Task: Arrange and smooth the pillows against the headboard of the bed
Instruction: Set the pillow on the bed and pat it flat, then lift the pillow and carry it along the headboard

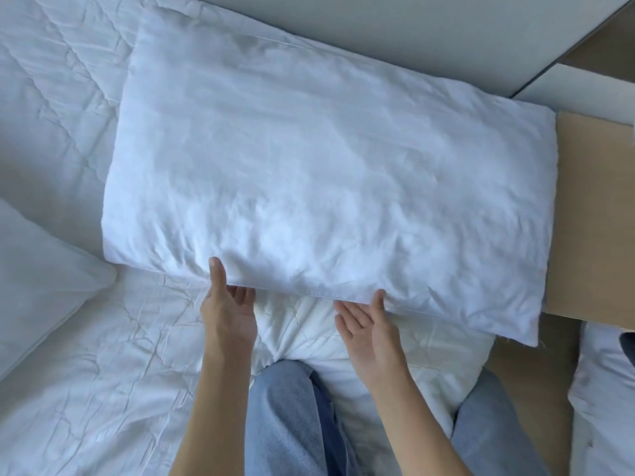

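Observation:
A large white pillow (326,180) is held up over the bed, its far edge near the grey headboard (395,25). My left hand (228,304) grips its near edge left of centre, thumb on top and fingers under. My right hand (366,324) holds the same edge further right, thumb on the cloth and fingers beneath. A second white pillow (37,280) lies at the left edge of the view. Below the hands the white quilted duvet (103,372) covers the bed.
My knees in blue jeans (292,417) rest on the duvet at the bed's edge. A tan wooden bedside surface (594,214) stands to the right of the pillow. More white bedding (604,400) lies at the lower right. Wooden floor shows at the upper right.

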`<state>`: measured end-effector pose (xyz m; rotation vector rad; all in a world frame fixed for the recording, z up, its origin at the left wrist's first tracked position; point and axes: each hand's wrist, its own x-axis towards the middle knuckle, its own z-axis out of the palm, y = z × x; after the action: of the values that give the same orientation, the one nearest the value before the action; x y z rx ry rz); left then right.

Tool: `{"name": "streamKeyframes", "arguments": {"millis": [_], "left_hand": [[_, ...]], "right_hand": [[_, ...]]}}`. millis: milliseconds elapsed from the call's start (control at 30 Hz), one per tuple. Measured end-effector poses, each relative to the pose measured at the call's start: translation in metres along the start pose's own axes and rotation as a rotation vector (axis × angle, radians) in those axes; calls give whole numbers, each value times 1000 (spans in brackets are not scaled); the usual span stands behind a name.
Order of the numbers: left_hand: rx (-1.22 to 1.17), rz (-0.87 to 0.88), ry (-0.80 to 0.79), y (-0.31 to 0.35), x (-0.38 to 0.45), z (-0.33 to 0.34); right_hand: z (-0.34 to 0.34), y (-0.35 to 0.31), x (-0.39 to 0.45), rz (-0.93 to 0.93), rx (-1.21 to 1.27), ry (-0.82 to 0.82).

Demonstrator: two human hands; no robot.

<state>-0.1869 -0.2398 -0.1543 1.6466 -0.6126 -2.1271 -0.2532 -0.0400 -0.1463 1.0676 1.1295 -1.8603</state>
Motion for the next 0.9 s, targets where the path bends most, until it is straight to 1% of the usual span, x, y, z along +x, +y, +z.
{"name": "streamKeyframes", "arguments": {"millis": [67, 133, 200, 267, 300, 400, 467, 533, 567, 600, 633, 667, 700, 767, 900], "left_hand": [[-53, -35, -39, 5, 6, 2], [-63, -23, -93, 10, 10, 7], [-29, -3, -139, 15, 10, 14], [7, 36, -150, 26, 4, 24], [16, 49, -130, 33, 0, 30], [-2, 57, -52, 57, -15, 46], [16, 86, -44, 76, -38, 61], [11, 46, -28, 90, -57, 87], [40, 82, -4, 100, -70, 99], [107, 205, 10, 113, -84, 114], [91, 309, 39, 124, -91, 126], [28, 348, 62, 133, -94, 136], [-16, 373, 57, 145, -101, 154], [0, 405, 19, 166, -122, 192], [20, 446, 29, 193, -159, 255]], "right_hand": [[-4, -5, 2, -66, 225, -43], [-8, -22, 5, -156, 389, -74], [-16, -46, 6, -231, 466, -74], [-23, -71, 4, -244, 523, -72], [-26, -83, 1, -236, 529, -54], [-26, -115, -13, -225, 445, 11], [-16, -138, -28, -294, 349, 90], [-3, -165, -45, -394, 280, 236], [2, -180, -55, -453, 239, 320], [10, -202, -66, -517, 193, 363], [17, -220, -75, -578, 141, 377], [22, -233, -77, -631, 88, 372], [30, -253, -82, -678, 59, 341], [44, -293, -97, -737, 26, 296], [64, -361, -123, -770, 32, 259]]}}
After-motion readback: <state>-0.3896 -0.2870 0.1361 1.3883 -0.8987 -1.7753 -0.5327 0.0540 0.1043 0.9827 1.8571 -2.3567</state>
